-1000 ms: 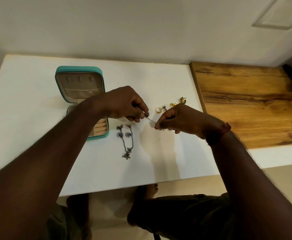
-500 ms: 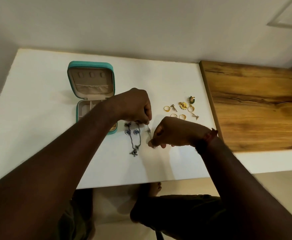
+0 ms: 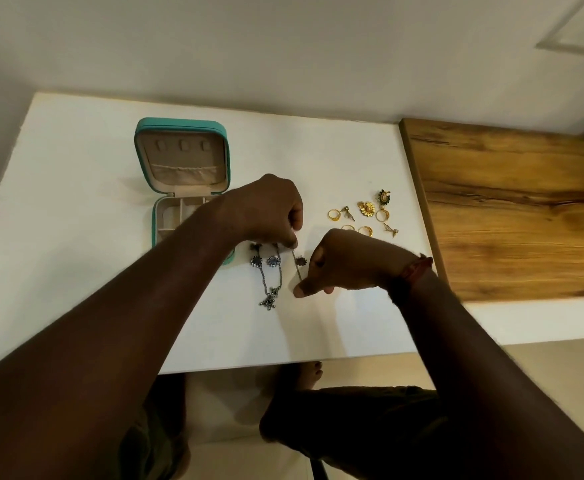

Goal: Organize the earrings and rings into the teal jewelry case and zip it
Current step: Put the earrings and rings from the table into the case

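Note:
The teal jewelry case (image 3: 181,157) stands open on the white table (image 3: 76,202), lid upright, beige compartments showing. My left hand (image 3: 270,209) pinches the top end of a long silver dangle earring (image 3: 299,263), and my right hand (image 3: 346,261) pinches its lower end just above the table. Two more silver earrings with blue stones (image 3: 266,275) lie side by side to the left of it. A cluster of gold rings and gold earrings (image 3: 363,216) lies to the right of my left hand. My left forearm hides part of the case's base.
A wooden board (image 3: 512,209) adjoins the white table on the right. The table's front edge runs just below my forearms, with my legs and a foot beneath it. A white wall backs the table.
The earring went from held between both hands in the air to lowered beside the two blue-stone earrings. The camera view shifted, bringing more gold jewelry into sight.

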